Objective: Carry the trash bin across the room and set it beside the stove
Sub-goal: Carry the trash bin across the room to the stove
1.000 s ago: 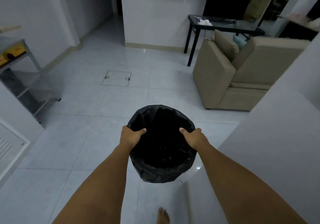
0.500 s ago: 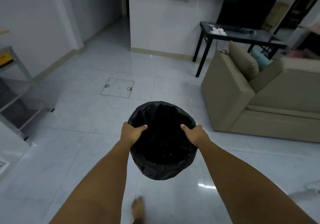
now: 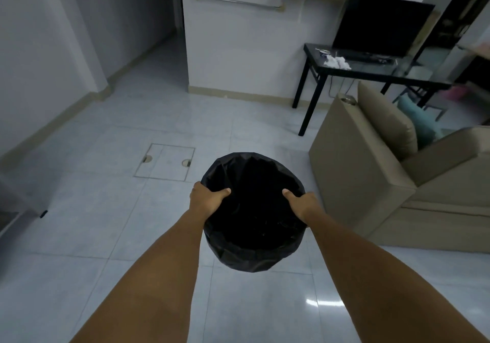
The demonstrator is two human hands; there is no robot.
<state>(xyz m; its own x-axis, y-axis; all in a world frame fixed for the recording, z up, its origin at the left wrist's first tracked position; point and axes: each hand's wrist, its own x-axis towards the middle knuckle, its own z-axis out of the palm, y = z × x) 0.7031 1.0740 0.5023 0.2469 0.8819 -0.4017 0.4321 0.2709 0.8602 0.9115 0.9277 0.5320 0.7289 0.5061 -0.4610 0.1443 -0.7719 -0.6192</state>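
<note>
A round trash bin (image 3: 252, 226) lined with a black bag hangs in the air in front of me, above the pale tiled floor. My left hand (image 3: 205, 199) grips its left rim with the thumb inside the bag. On the opposite rim my right hand (image 3: 302, 204) holds it the same way. The bin's inside looks dark and I cannot tell what it holds. No stove is in view.
A beige sofa (image 3: 384, 178) stands close on the right. Behind it is a black table (image 3: 371, 72) with a monitor (image 3: 381, 27). A square floor hatch (image 3: 164, 163) lies ahead left. A hallway (image 3: 159, 50) leads off at the back left. A metal shelf leg (image 3: 43, 214) shows at the left edge.
I have walked forward with the bin in both hands. The grey wall on the right and the shelf on the left have slid out of view; sofa and table are nearer.
</note>
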